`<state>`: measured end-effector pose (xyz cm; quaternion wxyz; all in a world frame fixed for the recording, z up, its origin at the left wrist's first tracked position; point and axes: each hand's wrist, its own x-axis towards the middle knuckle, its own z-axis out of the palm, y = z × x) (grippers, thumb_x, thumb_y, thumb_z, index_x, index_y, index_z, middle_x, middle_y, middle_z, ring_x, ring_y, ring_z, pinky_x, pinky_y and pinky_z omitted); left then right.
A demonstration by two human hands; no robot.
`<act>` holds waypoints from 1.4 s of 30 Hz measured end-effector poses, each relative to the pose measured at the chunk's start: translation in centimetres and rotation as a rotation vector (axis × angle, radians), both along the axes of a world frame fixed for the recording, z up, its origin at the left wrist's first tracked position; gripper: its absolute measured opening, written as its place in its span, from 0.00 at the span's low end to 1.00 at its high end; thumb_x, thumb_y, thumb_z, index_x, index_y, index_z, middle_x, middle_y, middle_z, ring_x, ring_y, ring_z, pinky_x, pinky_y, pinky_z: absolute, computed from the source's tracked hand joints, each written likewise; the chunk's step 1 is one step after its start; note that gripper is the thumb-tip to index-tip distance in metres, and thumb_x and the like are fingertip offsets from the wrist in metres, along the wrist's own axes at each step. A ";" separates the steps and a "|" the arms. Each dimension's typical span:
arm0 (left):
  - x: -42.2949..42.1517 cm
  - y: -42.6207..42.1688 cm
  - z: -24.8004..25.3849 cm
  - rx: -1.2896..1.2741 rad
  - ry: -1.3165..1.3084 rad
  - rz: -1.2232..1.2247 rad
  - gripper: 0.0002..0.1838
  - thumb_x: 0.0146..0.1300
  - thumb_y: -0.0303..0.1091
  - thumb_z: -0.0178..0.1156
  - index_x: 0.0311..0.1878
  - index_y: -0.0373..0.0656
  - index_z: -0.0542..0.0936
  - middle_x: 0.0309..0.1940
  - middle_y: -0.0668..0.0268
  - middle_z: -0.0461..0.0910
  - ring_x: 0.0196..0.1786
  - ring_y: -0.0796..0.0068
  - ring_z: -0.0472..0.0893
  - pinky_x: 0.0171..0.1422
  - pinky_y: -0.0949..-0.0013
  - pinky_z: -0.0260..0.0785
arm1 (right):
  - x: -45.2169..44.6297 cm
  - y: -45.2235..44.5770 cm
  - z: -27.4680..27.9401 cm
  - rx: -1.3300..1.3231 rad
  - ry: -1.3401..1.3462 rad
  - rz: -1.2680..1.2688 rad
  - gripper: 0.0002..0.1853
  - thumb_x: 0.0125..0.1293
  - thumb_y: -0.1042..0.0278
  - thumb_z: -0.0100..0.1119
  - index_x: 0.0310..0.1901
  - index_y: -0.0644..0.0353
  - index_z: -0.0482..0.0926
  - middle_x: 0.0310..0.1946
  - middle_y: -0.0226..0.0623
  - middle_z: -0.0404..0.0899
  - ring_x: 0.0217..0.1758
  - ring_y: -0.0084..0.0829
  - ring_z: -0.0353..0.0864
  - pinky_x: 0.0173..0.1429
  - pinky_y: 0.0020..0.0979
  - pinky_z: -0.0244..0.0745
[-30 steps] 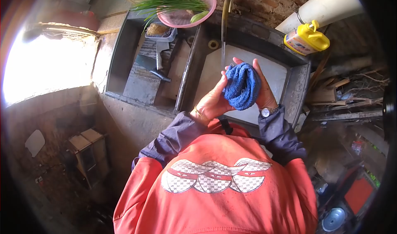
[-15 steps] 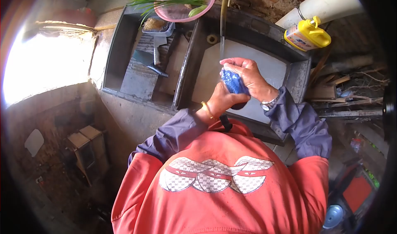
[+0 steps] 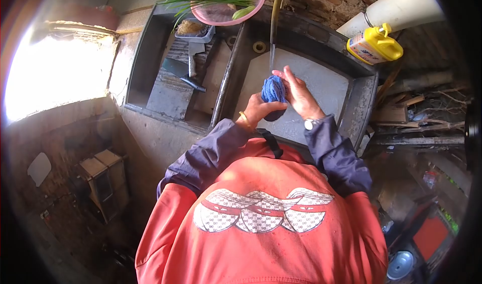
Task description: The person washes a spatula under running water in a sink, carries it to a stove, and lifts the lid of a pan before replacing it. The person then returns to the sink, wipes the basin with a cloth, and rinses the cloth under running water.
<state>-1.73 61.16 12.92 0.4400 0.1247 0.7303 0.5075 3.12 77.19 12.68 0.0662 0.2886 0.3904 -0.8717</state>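
Note:
A blue cloth (image 3: 274,90) is bunched up over the right basin (image 3: 321,68), just below the hose (image 3: 274,23), from which a thin stream of water runs. My left hand (image 3: 257,108) is wrapped round the lower left of the cloth, thumb across it. On the cloth's right side is my right hand (image 3: 300,96), its palm turned toward the cloth and its fingers apart; the fingertips touch the cloth's upper edge. Part of the cloth hangs dark beneath my left thumb.
A cleaver (image 3: 193,58) and a dark-handled blade (image 3: 183,73) lie in the left basin beside a blue tray (image 3: 197,32). Behind stands a pink basket (image 3: 258,0) with green stalks. A yellow bottle (image 3: 376,44) stands at the right back rim.
The cloth has gone from a loose, open bundle to a tighter bunch, a little further left. My right hand has come over it, then drawn back to its right with fingers opened.

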 end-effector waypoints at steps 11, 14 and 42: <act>2.6 1.0 8.4 0.751 -1.191 -0.064 0.35 0.63 0.54 0.58 0.61 0.32 0.68 0.44 0.41 0.79 0.46 0.52 0.82 0.50 0.58 0.76 | 2.4 -0.6 10.3 -0.179 0.201 0.051 0.41 0.66 0.30 0.46 0.65 0.62 0.65 0.51 0.45 0.78 0.53 0.29 0.79 0.57 0.31 0.75; 3.2 0.7 9.9 0.742 -1.156 -0.066 0.35 0.63 0.55 0.58 0.60 0.32 0.68 0.43 0.40 0.79 0.43 0.50 0.83 0.46 0.59 0.78 | 1.9 -0.6 12.1 -0.201 0.271 0.071 0.40 0.66 0.34 0.52 0.66 0.62 0.64 0.50 0.47 0.78 0.52 0.32 0.79 0.55 0.31 0.77; 0.2 3.4 -4.8 -0.342 0.450 0.101 0.39 0.37 0.53 0.75 0.48 0.35 0.74 0.36 0.49 0.83 0.43 0.48 0.83 0.50 0.56 0.74 | -4.8 -2.7 -7.6 0.504 -0.013 -0.209 0.10 0.64 0.71 0.60 0.42 0.69 0.81 0.29 0.32 0.80 0.30 0.21 0.79 0.36 0.24 0.75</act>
